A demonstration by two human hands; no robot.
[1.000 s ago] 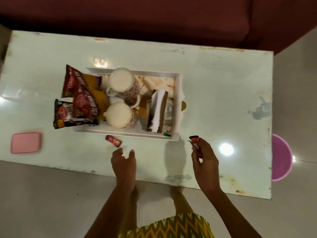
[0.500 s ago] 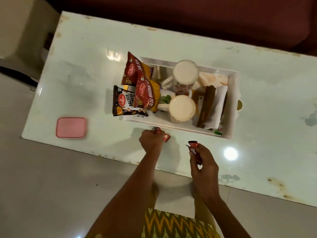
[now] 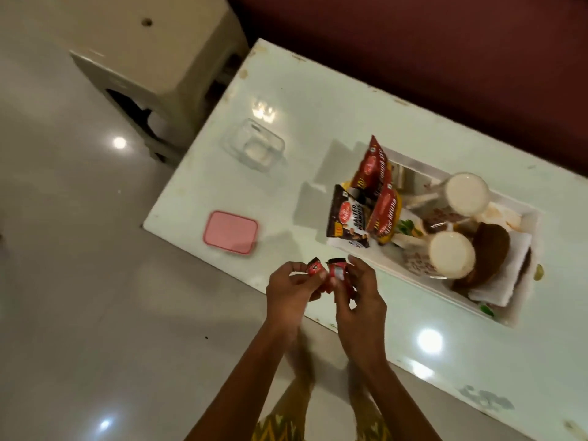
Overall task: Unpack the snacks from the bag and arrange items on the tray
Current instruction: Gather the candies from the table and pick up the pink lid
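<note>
My left hand (image 3: 291, 289) pinches a small red candy wrapper (image 3: 315, 268) and my right hand (image 3: 358, 296) pinches a second red candy (image 3: 431, 271) right beside it, both held over the table's near edge. The white tray (image 3: 410, 276) sits to the right on the pale table (image 3: 318, 100). It holds red snack packets (image 3: 374, 173), a dark peanut packet (image 3: 348, 219), two white mugs (image 3: 466, 194), (image 3: 451, 254) and brown biscuits on white napkins (image 3: 491, 253).
A pink lid (image 3: 230, 232) lies on the table's left end, with a clear plastic container (image 3: 254, 149) behind it. A beige stool (image 3: 159, 58) stands on the glossy floor at the left. A dark red sofa (image 3: 413, 43) runs behind the table.
My left hand picked the red candy up off the table and brought it beside the one in my right hand. The view has swung left, showing the stool and clear container.
</note>
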